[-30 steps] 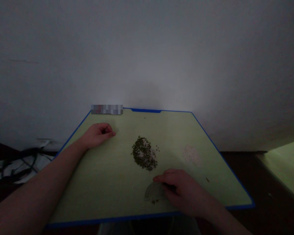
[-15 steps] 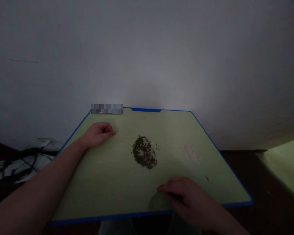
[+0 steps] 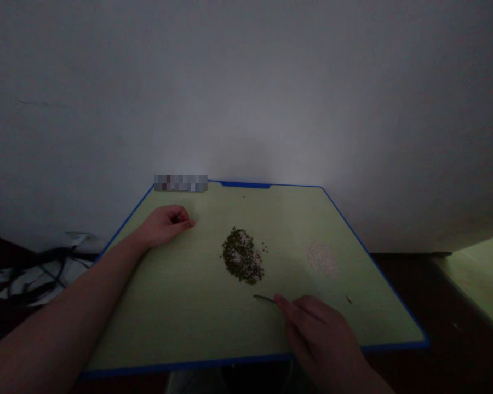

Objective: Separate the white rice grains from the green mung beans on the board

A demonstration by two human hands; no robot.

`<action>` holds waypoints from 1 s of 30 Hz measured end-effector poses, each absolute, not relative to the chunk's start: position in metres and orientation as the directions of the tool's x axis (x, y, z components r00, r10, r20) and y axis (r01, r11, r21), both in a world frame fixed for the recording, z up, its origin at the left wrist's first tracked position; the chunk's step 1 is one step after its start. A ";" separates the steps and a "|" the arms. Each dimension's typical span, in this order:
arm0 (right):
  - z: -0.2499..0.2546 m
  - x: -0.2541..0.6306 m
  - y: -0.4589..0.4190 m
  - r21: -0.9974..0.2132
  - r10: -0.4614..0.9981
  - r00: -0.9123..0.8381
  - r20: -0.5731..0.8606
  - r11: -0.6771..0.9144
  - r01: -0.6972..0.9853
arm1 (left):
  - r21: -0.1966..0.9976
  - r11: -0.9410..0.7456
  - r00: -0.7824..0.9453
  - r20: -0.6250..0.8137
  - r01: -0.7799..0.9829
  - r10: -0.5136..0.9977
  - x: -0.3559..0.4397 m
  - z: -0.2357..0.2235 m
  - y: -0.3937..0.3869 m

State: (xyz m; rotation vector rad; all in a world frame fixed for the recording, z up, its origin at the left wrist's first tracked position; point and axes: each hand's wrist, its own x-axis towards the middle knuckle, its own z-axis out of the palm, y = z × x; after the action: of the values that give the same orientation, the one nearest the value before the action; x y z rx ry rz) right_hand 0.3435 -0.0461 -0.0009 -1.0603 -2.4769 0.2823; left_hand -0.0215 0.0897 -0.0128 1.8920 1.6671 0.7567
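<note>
My left hand point(image 3: 168, 224) rests on the left of the table point(image 3: 181, 306). Its fingers are curled in toward the thumb, and nothing shows between them. Low over the front right of the table, my right hand point(image 3: 312, 325) pinches a thin, slightly curved dark strip point(image 3: 265, 298); its exact kind does not show. The strip's free end points left, just below a pile of green beans mixed with white grains point(image 3: 242, 257). A few beans lie loose at the pile's right side. Farther right is a flat patch of white grains point(image 3: 321, 259), apart from my right hand.
A small brown sliver point(image 3: 349, 299) lies right of my right hand. A pixelated item point(image 3: 181, 183) sits at the table's back left corner. Blue edging point(image 3: 246, 185) runs round the table, against the wall. Black cables point(image 3: 36, 273) lie at the lower left.
My right hand has lifted and turned. The thing in it showed as a pale clear arc near the front edge and now appears as a dark thin strip nearer the pile. My left hand stays put.
</note>
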 end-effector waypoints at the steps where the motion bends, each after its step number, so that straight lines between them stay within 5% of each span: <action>1: -0.003 0.338 -0.048 -0.273 0.673 -0.654 0.345 0.739 0.616 | 0.687 -0.118 0.090 0.077 0.717 0.993 -0.021 -0.012 0.090; 4: -0.008 0.320 -0.053 -0.113 0.537 -0.736 0.413 0.832 0.544 | 0.685 -0.107 0.077 0.074 0.721 0.994 -0.018 -0.010 0.089; 10: -0.011 0.291 -0.058 0.031 0.487 -0.745 0.455 0.828 0.560 | 0.688 -0.115 0.089 0.074 0.717 0.993 -0.018 -0.010 0.090; 30: -0.004 0.350 -0.056 0.084 0.515 -0.638 0.572 0.737 0.670 | 0.673 -0.130 0.102 0.082 0.728 0.991 -0.019 -0.012 0.090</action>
State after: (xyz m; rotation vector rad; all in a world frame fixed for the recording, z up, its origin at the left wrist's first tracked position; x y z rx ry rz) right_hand 0.3499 -0.0562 -0.0037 -0.8958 -2.4117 -0.3940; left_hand -0.0195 0.0900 -0.0118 1.9165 1.6754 0.7400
